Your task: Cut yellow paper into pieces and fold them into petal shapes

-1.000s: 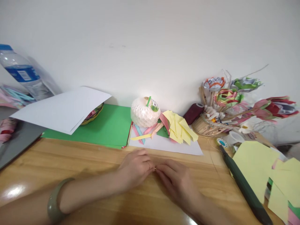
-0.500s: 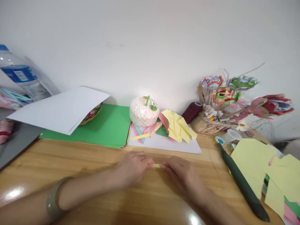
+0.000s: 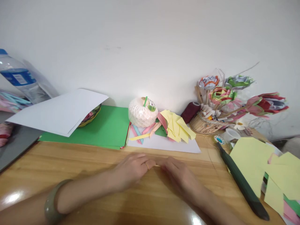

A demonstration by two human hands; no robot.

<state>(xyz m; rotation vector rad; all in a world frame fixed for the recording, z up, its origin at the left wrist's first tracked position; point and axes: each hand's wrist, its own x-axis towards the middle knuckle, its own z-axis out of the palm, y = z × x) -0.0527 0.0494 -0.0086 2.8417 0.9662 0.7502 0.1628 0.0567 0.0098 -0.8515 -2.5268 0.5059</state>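
Note:
My left hand (image 3: 136,168), with a ring on one finger and a bangle at the wrist, pinches one end of a small yellow strip (image 3: 157,165) at the middle of the wooden table. The other end is between the fingers of my right hand (image 3: 178,172). Only a sliver of the strip shows between the fingertips. Just behind the hands, yellow paper pieces (image 3: 177,125) and folded coloured strips lie on a white sheet (image 3: 187,148), beside a white net-wrapped ball (image 3: 142,112).
Green sheets (image 3: 107,128) and tilted white paper (image 3: 61,111) lie at the left, near a water bottle (image 3: 21,78). On the right are a basket (image 3: 206,125) of paper flowers, a maroon thread spool (image 3: 191,112), a dark-handled tool (image 3: 243,184) and yellow sheets (image 3: 250,156).
The fingertips of both hands have come slightly closer together, so less of the yellow strip shows between them. The view has shifted slightly.

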